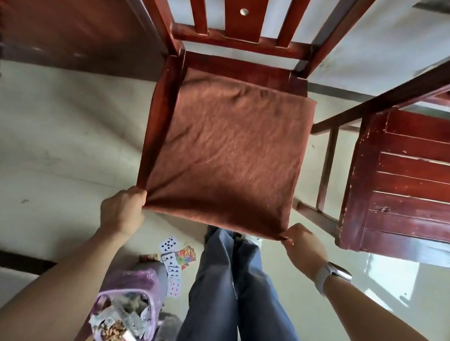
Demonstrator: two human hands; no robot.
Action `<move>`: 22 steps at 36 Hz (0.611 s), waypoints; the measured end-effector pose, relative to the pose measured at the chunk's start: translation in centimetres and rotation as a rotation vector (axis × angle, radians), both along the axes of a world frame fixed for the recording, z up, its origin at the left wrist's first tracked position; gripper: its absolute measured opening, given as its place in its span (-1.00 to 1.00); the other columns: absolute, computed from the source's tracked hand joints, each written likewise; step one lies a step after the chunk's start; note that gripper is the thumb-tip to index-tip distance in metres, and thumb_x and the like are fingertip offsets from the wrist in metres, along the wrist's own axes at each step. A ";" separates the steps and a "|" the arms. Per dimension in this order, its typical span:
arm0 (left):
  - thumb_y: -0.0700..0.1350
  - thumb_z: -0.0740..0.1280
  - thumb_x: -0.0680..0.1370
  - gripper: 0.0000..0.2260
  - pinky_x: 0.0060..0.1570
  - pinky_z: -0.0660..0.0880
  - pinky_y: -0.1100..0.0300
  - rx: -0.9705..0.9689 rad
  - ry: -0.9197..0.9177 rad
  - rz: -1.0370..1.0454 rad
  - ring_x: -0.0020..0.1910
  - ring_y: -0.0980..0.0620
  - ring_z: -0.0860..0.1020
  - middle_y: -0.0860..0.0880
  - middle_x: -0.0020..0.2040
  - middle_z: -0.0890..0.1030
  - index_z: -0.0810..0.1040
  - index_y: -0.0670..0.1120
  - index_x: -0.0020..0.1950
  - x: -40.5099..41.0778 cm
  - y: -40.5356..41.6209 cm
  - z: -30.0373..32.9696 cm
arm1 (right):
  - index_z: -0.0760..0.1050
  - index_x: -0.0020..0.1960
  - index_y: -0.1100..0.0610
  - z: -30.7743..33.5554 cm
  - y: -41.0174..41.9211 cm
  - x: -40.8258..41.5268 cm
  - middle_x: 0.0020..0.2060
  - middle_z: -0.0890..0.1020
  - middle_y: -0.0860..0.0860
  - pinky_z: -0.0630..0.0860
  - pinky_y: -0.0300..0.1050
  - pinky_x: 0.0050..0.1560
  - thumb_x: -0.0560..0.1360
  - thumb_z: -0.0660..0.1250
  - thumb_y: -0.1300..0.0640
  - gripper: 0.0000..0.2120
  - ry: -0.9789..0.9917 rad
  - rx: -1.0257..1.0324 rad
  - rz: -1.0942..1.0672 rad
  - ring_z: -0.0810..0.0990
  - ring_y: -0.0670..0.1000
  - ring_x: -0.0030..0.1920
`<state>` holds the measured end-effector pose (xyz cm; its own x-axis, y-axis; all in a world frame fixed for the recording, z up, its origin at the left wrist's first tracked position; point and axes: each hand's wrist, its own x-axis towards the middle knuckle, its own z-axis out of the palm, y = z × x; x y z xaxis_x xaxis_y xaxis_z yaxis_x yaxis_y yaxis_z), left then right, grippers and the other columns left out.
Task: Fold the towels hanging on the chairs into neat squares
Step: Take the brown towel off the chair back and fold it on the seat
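A brown towel (228, 153) lies spread over the seat of a red wooden chair (239, 44), its near edge lifted. The left hand (122, 211) pinches its near left corner, the right hand (304, 251) its near right corner. Playing cards (171, 260) lie on the floor beside a lined waste bin (123, 316).

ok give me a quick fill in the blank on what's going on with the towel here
1. The brown towel lies spread on the seat of a ____.
2. The left hand and right hand each pinch a near ____ of it.
3. The right wrist wears a ____.
4. Playing ____ lie on the floor.

Missing words: chair; corner; watch; cards
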<state>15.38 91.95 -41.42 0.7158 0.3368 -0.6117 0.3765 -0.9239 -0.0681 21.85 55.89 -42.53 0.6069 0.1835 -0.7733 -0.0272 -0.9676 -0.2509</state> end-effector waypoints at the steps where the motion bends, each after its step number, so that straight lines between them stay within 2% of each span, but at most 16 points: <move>1: -0.36 0.22 0.40 -0.80 -0.27 0.46 0.06 0.025 0.018 -0.011 -0.11 -0.17 0.58 -0.12 -0.10 0.58 0.51 -0.14 -0.08 -0.2 0.0 0.0 | 0.56 0.12 0.05 -0.2 0.1 0.0 0.10 0.54 0.00 0.37 -0.19 -0.11 0.53 0.17 0.18 -0.74 0.017 0.002 0.017 0.54 0.07 0.04; 5: -0.33 0.18 0.46 -0.77 -0.23 0.46 0.08 0.101 0.125 -0.041 -0.02 -0.13 0.57 -0.09 -0.02 0.57 0.52 -0.12 0.01 -0.9 -0.2 -0.1 | 0.53 0.15 0.05 -0.5 0.6 -0.3 0.13 0.54 0.00 0.45 -0.16 -0.03 0.55 0.14 0.14 -0.75 0.082 0.001 0.068 0.54 0.05 0.07; 8: -0.31 0.16 0.48 -0.72 -0.14 0.48 0.08 0.066 0.218 -0.073 0.04 -0.09 0.53 -0.06 0.04 0.57 0.51 -0.09 0.12 -0.7 -0.3 -0.7 | 0.49 0.23 0.02 -0.7 1.2 -0.2 0.20 0.51 -0.01 0.45 -0.13 0.14 0.55 0.12 0.16 -0.70 0.169 -0.023 0.118 0.50 0.03 0.18; 10: -0.31 0.17 0.48 -0.69 -0.08 0.49 0.07 0.016 0.228 -0.072 0.06 -0.09 0.51 -0.06 0.08 0.58 0.51 -0.07 0.15 0.3 -0.3 -1.2 | 0.47 0.25 -0.01 -0.6 1.6 0.4 0.22 0.51 0.01 0.44 -0.10 0.17 0.54 0.12 0.17 -0.67 0.234 -0.034 0.122 0.48 0.04 0.20; 15: -0.21 0.20 0.50 -0.77 -0.07 0.52 0.02 -0.105 0.056 -0.053 0.02 -0.15 0.55 -0.11 0.05 0.59 0.53 -0.11 0.12 5.4 -0.3 -2.6 | 0.46 0.27 0.05 -0.7 3.1 3.6 0.29 0.48 0.04 0.40 -0.09 0.26 0.56 0.11 0.20 -0.67 0.168 -0.018 0.043 0.45 0.04 0.27; 18: -0.20 0.22 0.50 -0.78 -0.05 0.50 0.01 -0.173 -0.101 -0.065 0.02 -0.18 0.54 -0.12 0.07 0.59 0.55 -0.12 0.10 9.2 0.1 -3.6 | 0.48 0.26 0.10 -0.8 4.5 6.2 0.28 0.50 0.08 0.46 -0.09 0.22 0.57 0.09 0.23 -0.68 0.120 -0.008 0.006 0.52 0.07 0.22; 20: -0.22 0.22 0.50 -0.79 -0.06 0.48 0.01 -0.223 -0.200 -0.092 0.02 -0.18 0.54 -0.13 0.05 0.60 0.56 -0.13 0.08 11.8 0.4 -4.1 | 0.50 0.23 0.08 -1.0 5.6 8.1 0.26 0.52 0.07 0.53 -0.10 0.11 0.55 0.09 0.27 -0.66 0.081 0.006 -0.083 0.58 0.06 0.13; 22: -0.24 0.22 0.50 -0.79 -0.07 0.46 0.01 -0.265 -0.280 -0.126 0.01 -0.19 0.53 -0.15 0.02 0.59 0.56 -0.15 0.07 14.3 0.7 -4.7 | 0.51 0.21 0.04 -1.5 6.5 9.8 0.26 0.52 0.05 0.52 -0.11 0.06 0.54 0.09 0.27 -0.65 0.030 0.016 -0.167 0.57 0.07 0.13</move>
